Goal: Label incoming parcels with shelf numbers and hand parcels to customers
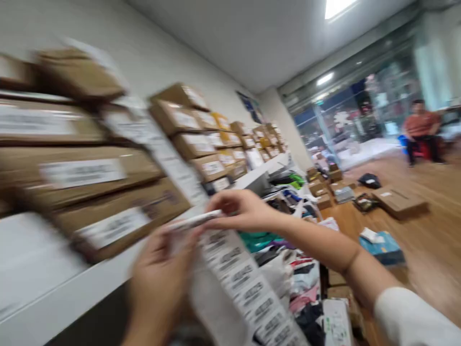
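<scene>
My right hand [242, 210] reaches left at mid-frame and pinches a peeled white label [196, 220] between thumb and fingers. My left hand [158, 283] is low, blurred by motion, fingers closed on a long strip of barcode labels [248, 288]. The strip runs from the stacked boxes above down to the bottom right. Both hands sit close together in front of a white shelf [68, 298].
Brown cardboard boxes [90, 173] with white labels are stacked in rows along the shelf and wall. Bagged clothes [288, 274] pile up below. More boxes [398, 198] and a blue packet [382, 246] lie on the wooden floor. A person [421, 130] sits far right.
</scene>
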Motion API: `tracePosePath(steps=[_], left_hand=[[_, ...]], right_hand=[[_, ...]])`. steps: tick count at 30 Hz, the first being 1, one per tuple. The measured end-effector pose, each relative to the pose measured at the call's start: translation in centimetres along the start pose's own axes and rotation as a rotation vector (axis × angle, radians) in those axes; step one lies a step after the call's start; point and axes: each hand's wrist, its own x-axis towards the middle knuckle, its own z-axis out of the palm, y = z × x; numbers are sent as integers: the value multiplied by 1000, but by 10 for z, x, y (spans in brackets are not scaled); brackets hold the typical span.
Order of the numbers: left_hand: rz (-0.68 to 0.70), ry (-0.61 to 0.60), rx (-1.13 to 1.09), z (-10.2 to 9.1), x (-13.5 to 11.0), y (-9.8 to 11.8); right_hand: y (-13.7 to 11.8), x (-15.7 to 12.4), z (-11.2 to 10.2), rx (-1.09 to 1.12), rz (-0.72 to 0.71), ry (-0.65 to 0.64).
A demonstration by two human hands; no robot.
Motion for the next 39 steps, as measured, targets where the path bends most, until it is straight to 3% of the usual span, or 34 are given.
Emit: tracePosePath(steps=[2,4,7,11,15,19,22,25,28,30,33,39], left_hand=[[-81,-12,-97,-40,-10,-4],[-166,-81,-235,-59,-17,-3],[-217,-136,-353,-63,-22,1],[-205,-117,-401,-63,-28,2],[-218,20,-191,-71,-32,-4],[-241,126,-108,-77,-29,-13],[-235,152,-7,-82,-29,-16],[-213,139,79,-85,-33,-14],[-188,122,141,-85,-38,-11],[-181,128,182,-85,-40,-12],[-208,105,249,-88,-44,-14],[-265,139,280,-78,-58,-10]], right_hand=[[-5,-4,0,82,96,-23],[-8,-4,1,107,207,-105],[-13,-5,5,45,264,-124],[-21,-3,19,-185,140,-34],[-23,4,35,-410,6,-62],[-16,24,39,-308,66,-170],[-20,68,22,-210,-70,-21],[-34,146,-2,-72,-260,241],[-45,233,-11,-131,-299,294],[-45,276,-7,-260,-309,323],[-38,307,2,-447,-339,350],[-20,323,-4,-650,-470,402]])
